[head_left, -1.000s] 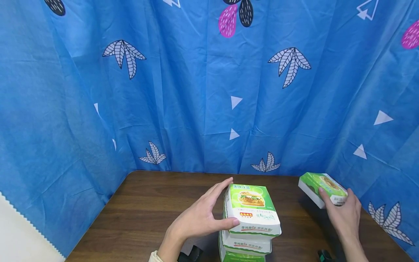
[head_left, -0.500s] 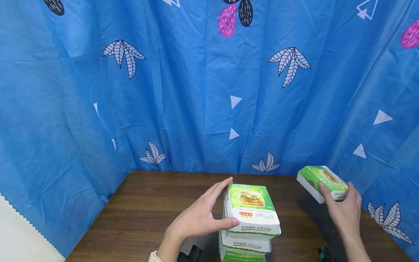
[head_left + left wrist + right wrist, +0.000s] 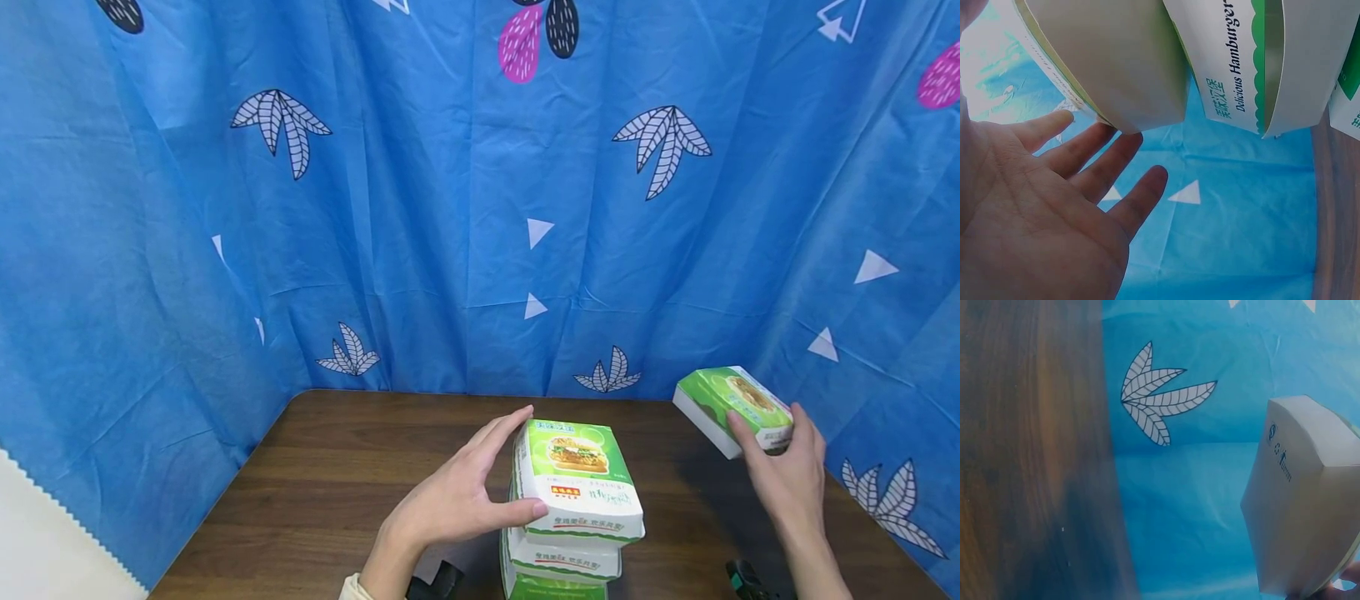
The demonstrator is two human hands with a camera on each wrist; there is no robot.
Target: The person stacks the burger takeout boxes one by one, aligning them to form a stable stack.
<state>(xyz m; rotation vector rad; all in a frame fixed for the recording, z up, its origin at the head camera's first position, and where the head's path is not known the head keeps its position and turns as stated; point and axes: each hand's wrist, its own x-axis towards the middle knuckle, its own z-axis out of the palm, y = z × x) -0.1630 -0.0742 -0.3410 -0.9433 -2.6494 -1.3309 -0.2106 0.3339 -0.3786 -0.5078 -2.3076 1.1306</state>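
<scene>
A stack of several green and white hamburger boxes stands at the front middle, its top box (image 3: 573, 479) showing a burger picture. My left hand (image 3: 465, 496) spans that box's left side, thumb at the front corner and fingers stretched to the back corner. In the left wrist view, the fingertips are right at the edge of the top box (image 3: 1116, 69); the little finger stands apart from it. At the right my right hand (image 3: 787, 483) grips another hamburger box (image 3: 738, 408), tilted above the table. The right wrist view shows this box's plain underside (image 3: 1300, 506) and only a sliver of fingers.
The brown wooden table (image 3: 360, 450) ends at a blue patterned curtain (image 3: 420, 208) behind and on both sides. A black object (image 3: 435, 579) lies by the left wrist, and a dark strap-like thing (image 3: 742, 579) beside the right forearm.
My right hand has lifted the box upward and slightly left. The left hand and the stack have stayed where they were.
</scene>
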